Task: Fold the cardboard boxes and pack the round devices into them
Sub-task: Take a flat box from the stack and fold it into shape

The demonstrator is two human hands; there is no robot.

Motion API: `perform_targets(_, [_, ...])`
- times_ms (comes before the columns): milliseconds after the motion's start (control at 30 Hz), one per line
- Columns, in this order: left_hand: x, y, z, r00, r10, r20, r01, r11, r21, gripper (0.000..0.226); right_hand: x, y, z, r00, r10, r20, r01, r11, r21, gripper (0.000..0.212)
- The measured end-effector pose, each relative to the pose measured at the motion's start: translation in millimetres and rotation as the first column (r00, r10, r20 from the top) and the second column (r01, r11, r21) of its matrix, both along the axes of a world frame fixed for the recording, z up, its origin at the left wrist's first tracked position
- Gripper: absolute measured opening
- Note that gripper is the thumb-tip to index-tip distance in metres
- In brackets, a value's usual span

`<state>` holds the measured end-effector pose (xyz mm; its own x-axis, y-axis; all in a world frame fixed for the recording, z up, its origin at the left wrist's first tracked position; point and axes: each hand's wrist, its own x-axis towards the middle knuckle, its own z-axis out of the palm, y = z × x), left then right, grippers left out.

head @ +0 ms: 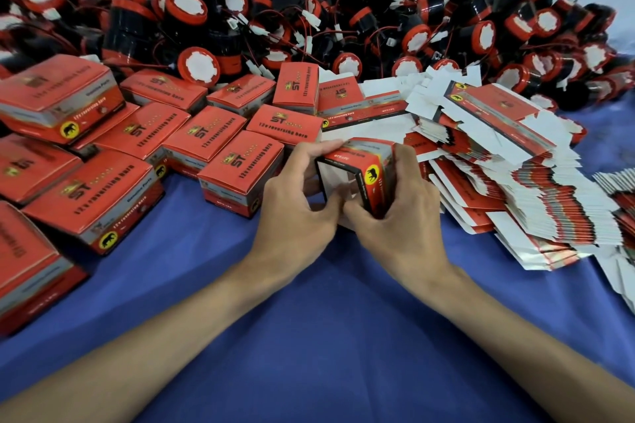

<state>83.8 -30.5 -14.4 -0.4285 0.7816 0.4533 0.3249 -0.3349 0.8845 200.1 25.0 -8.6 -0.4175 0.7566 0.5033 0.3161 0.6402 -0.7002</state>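
A small red cardboard box (pixel 371 165) with a yellow elephant badge is held between both hands at the middle of the blue cloth, its open white inside facing me. My left hand (pixel 295 213) grips its left side, fingers curled over the top edge. My right hand (pixel 405 213) wraps its right side, thumb at the bottom flap. A big heap of round black-and-red devices (pixel 309 10) with red wires fills the far side. Flat unfolded boxes (pixel 515 165) are stacked to the right.
Several folded, closed red boxes (pixel 220 137) stand in rows on the left and behind my hands. More flat boxes (pixel 618 192) lie at the far right edge. The blue cloth (pixel 326 336) covers the table toward me.
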Motion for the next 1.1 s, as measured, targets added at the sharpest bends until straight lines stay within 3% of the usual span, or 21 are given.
perform_targets(100, [1, -1, 0, 0.993, -0.094, 0.068, 0.095, 0.995, -0.016, 0.048, 0, 1, 5, 0.999, 0.003, -0.039, -0.003, 1.0, -0.008, 0.039])
perform_targets(200, [0, -3, 6, 0.96, -0.224, 0.169, 0.234, 0.971, -0.044, 0.051, 3, 3, 10, 0.984, 0.112, -0.137, -0.131, 0.982, -0.139, 0.03])
perform_targets(367, [2, 15, 18, 0.92, -0.218, 0.325, 0.258, 0.962, -0.088, 0.046, 7, 2, 15, 0.854, 0.376, -0.358, -0.496, 0.798, -0.344, 0.039])
perform_targets(533, [17, 7, 23, 0.855, -0.1, 0.509, 0.181, 0.977, -0.112, 0.041, 10, 4, 19, 0.885, 0.294, -0.361, -0.45, 0.739, -0.502, 0.043])
perform_targets(567, [13, 1, 17, 0.827, -0.162, 0.538, 0.226, 0.973, -0.055, 0.04, 11, 6, 21, 0.892, 0.293, -0.345, -0.44, 0.737, -0.512, 0.04])
perform_targets(600, [6, -3, 13, 0.86, -0.204, 0.468, 0.248, 0.968, -0.033, 0.038, 13, 6, 23, 0.894, 0.302, -0.331, -0.44, 0.732, -0.52, 0.037])
perform_targets(633, [2, -11, 12, 0.955, -0.082, 0.285, 0.103, 0.993, -0.059, 0.034, 14, 7, 25, 0.892, 0.319, -0.321, -0.448, 0.721, -0.528, 0.036])
perform_targets(667, [2, -2, 10, 0.933, -0.093, 0.348, 0.119, 0.991, -0.054, 0.042, 14, 7, 25, 0.888, 0.339, -0.309, -0.457, 0.707, -0.539, 0.036])
perform_targets(733, [2, -11, 26, 0.96, -0.119, 0.254, 0.175, 0.962, -0.208, 0.105, 12, 5, 26, 0.894, 0.36, -0.266, -0.448, 0.701, -0.555, 0.039])
perform_targets(767, [1, -12, 29, 0.954, -0.092, 0.285, 0.152, 0.969, -0.194, 0.112, 11, 4, 26, 0.9, 0.361, -0.244, -0.434, 0.709, -0.556, 0.039])
perform_targets(800, [8, -7, 36, 0.958, -0.117, 0.26, 0.187, 0.946, -0.263, 0.102, 11, 4, 27, 0.905, 0.358, -0.228, -0.423, 0.717, -0.554, 0.038])
perform_targets(833, [11, -5, 35, 0.937, -0.105, 0.333, 0.199, 0.944, -0.263, 0.102, 10, 3, 28, 0.909, 0.357, -0.214, -0.415, 0.73, -0.544, 0.038])
perform_targets(867, [8, -6, 34, 0.952, -0.11, 0.285, 0.19, 0.944, -0.271, 0.133, 11, 3, 29, 0.913, 0.353, -0.204, -0.406, 0.748, -0.526, 0.04])
perform_targets(900, [3, -11, 30, 0.947, -0.161, 0.279, 0.208, 0.967, -0.148, 0.118, 11, 4, 31, 0.916, 0.345, -0.206, -0.401, 0.765, -0.503, 0.043])
perform_targets(933, [1, -3, 24, 0.955, -0.065, 0.288, 0.107, 0.985, -0.134, 0.075, 12, 6, 32, 0.915, 0.336, -0.223, -0.403, 0.776, -0.485, 0.046])
perform_targets(967, [5, 3, 21, 0.932, -0.052, 0.359, 0.1, 0.988, -0.118, 0.115, 13, 7, 33, 0.911, 0.333, -0.243, -0.411, 0.778, -0.475, 0.046])
perform_targets(1000, [4, 10, 26, 0.96, 0.024, 0.278, 0.02, 0.988, -0.155, 0.142, 14, 8, 35, 0.907, 0.337, -0.254, -0.42, 0.776, -0.471, 0.046])
perform_targets(1033, [6, 15, 28, 0.955, 0.053, 0.291, -0.009, 0.988, -0.152, 0.152, 15, 9, 36, 0.903, 0.344, -0.256, -0.428, 0.77, -0.473, 0.046])
perform_targets(1100, [7, 23, 33, 0.931, 0.054, 0.36, 0.006, 0.987, -0.163, 0.148, 17, 9, 37, 0.895, 0.366, -0.256, -0.447, 0.742, -0.5, 0.043])
